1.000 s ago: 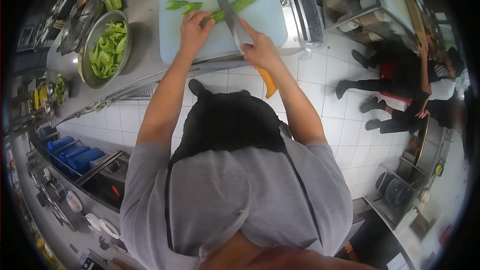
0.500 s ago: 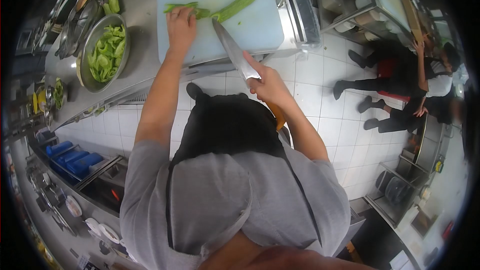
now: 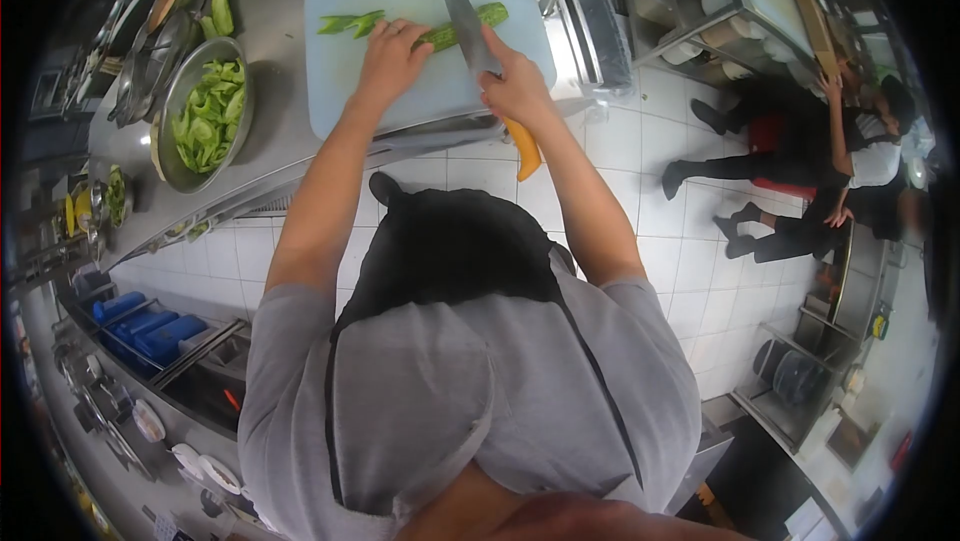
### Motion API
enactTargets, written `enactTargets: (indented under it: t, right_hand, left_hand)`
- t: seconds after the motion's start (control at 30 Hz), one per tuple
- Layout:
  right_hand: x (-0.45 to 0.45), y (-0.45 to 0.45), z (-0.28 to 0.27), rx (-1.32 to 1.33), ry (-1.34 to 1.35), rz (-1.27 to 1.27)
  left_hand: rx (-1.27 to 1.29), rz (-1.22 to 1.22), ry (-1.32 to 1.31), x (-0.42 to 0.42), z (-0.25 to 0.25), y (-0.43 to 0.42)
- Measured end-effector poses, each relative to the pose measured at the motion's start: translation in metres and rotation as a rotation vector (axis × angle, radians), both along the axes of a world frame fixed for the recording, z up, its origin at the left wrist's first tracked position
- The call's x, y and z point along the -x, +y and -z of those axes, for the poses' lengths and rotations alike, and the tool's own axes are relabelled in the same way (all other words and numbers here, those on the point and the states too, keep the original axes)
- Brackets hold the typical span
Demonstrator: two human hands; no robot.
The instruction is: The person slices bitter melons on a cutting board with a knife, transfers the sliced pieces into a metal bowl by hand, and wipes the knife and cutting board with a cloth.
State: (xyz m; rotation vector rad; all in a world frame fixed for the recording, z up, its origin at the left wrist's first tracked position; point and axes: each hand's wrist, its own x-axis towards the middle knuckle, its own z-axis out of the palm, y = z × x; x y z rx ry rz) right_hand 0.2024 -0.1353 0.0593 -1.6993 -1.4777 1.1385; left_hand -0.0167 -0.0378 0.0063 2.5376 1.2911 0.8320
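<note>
A large knife with a yellow handle is in my right hand, its blade lying across a green ridged vegetable on the pale cutting board. My left hand has its fingertips at the left end of that vegetable, with the fingers bent around it. Slim green pieces lie on the board just left of my left hand. To the left of the board, a metal bowl holds cut green pieces.
Beyond the bowl, a long green piece rests near stacked metal bowls. A wire-framed shelf stands at the upper right. People in dark clothing sit at the right. Blue containers are at the lower left.
Half a second ago my left hand was over the slim pieces; it has moved right to the ridged vegetable. My right hand has brought the knife up and across it, after lowering it earlier.
</note>
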Motion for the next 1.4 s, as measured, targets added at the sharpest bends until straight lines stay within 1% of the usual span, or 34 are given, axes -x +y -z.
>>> enactTargets:
  t: [0.1,0.2,0.3,0.4,0.6,0.7,0.8,0.9,1.0,1.1,1.2,1.3,1.4]
  right_hand:
    - [0.005,0.006,0.0,0.017,0.001,0.011]
    - [0.007,0.013,0.004,0.032,0.007,0.014]
    - [0.008,0.012,0.003,0.049,0.014,0.001]
    - [0.008,0.006,0.002,0.071,0.037,-0.018]
    - [0.011,-0.014,0.002,0.079,0.055,-0.012]
    - [0.011,-0.029,0.015,0.079,0.033,-0.035]
    - [0.014,-0.057,0.025,0.097,0.103,-0.111]
    - [0.01,-0.078,0.029,0.007,0.048,-0.11]
    - [0.002,-0.093,0.018,0.032,0.041,-0.122]
    - [-0.007,-0.089,0.014,-0.004,0.121,-0.023]
    - [-0.016,-0.053,0.012,-0.063,0.105,0.069]
    - [-0.017,-0.018,0.01,-0.066,0.025,0.085]
    - [-0.015,0.006,0.01,-0.059,-0.039,0.052]
  left_hand:
    - [-0.028,-0.004,-0.125,0.001,0.002,-0.005]
    - [-0.049,-0.004,-0.135,0.005,0.007,-0.007]
    - [0.0,-0.026,-0.147,0.003,0.004,-0.01]
    - [-0.009,-0.023,-0.149,0.003,0.008,-0.005]
    - [-0.087,-0.016,-0.166,0.003,0.014,-0.003]
    - [-0.101,-0.023,-0.145,0.002,0.01,-0.006]
    - [-0.152,-0.013,-0.127,0.004,0.019,0.002]
    - [-0.184,-0.066,-0.058,0.012,0.015,0.014]
    - [-0.138,-0.188,0.011,0.02,0.002,0.023]
    - [-0.19,-0.164,-0.045,0.014,-0.003,0.019]
    - [-0.14,-0.041,-0.101,-0.017,0.01,0.002]
    - [-0.01,-0.076,-0.182,-0.033,0.015,-0.005]
    - [-0.032,-0.047,-0.213,-0.03,0.02,0.0]
